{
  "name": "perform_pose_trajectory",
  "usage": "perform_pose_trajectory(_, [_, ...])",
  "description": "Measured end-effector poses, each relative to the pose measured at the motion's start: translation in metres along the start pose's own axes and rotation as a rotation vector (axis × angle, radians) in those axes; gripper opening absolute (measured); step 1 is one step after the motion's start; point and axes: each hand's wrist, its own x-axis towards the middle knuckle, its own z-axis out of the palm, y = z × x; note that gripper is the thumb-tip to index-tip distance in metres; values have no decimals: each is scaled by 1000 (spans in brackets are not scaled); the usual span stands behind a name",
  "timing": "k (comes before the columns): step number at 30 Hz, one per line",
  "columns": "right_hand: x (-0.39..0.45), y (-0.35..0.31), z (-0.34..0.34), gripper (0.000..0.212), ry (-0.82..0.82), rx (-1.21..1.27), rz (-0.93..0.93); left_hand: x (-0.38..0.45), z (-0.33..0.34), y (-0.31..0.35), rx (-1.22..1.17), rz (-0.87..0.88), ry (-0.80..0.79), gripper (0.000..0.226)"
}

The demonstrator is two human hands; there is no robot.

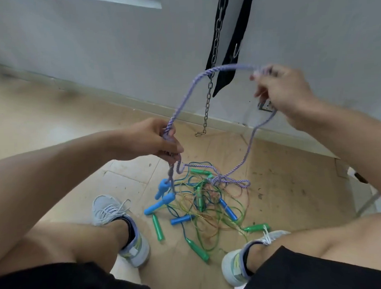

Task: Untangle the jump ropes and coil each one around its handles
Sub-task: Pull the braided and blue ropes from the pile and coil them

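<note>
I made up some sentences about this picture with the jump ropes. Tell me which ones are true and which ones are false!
1. Both hands hold the purple rope. True: the left hand and the right hand each grip the purple rope.
2. The purple rope is completely free of the pile. False: part of it still lies knotted into the tangled pile on the floor.
3. Two blue handles hang just below the left hand. True: the blue handles dangle there.
4. All the handles in the pile are red. False: they are green and blue, such as a green handle.
5. A metal chain hangs in front of the wall. True: the chain hangs there.
</note>
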Motion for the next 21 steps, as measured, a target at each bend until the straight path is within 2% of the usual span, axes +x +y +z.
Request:
perform_pose_trajectory(1, [0, 10, 0, 10, -118, -154, 94, -1, -1, 4, -56, 30, 14, 29])
perform_pose_trajectory(2, [-3, 18, 1, 31, -227, -319, 142, -2, -1, 7, -112, 53, 30, 23])
perform_pose_trajectory(3, [-7, 24, 4, 49, -321, -452, 130, -3, 0, 11, -173, 73, 49, 16])
perform_pose_trajectory(4, [-13, 24, 10, 56, -414, -503, 81, -4, 2, 15, -227, 90, 79, 16])
perform_pose_trajectory(6, [-30, 15, 27, 48, -681, -397, 17, -3, 8, 23, -325, 121, 132, 16])
perform_pose_trajectory(8, [-46, 8, 48, 44, -852, -251, 7, -4, 14, 32, -407, 135, 149, 7])
perform_pose_trajectory(10, [-53, 7, 65, 41, -816, -226, -103, -5, 17, 40, -494, 126, 140, 4])
perform_pose_trajectory(11, [-53, 6, 71, 33, -769, -229, -156, -7, 18, 43, -527, 125, 134, 6])
perform_pose_trajectory(13, [-49, 4, 77, 10, -745, -188, -172, -8, 18, 47, -553, 129, 111, 9])
perform_pose_trajectory(14, [-47, 3, 78, 12, -743, -165, -162, -9, 17, 48, -542, 133, 106, 8])
perform_pose_trajectory(16, [-41, 7, 77, 13, -712, -153, -132, -10, 12, 45, -477, 141, 128, 8])
perform_pose_trajectory(21, [-37, 12, 68, 10, -683, -175, -85, -11, 4, 34, -112, 231, 249, 9])
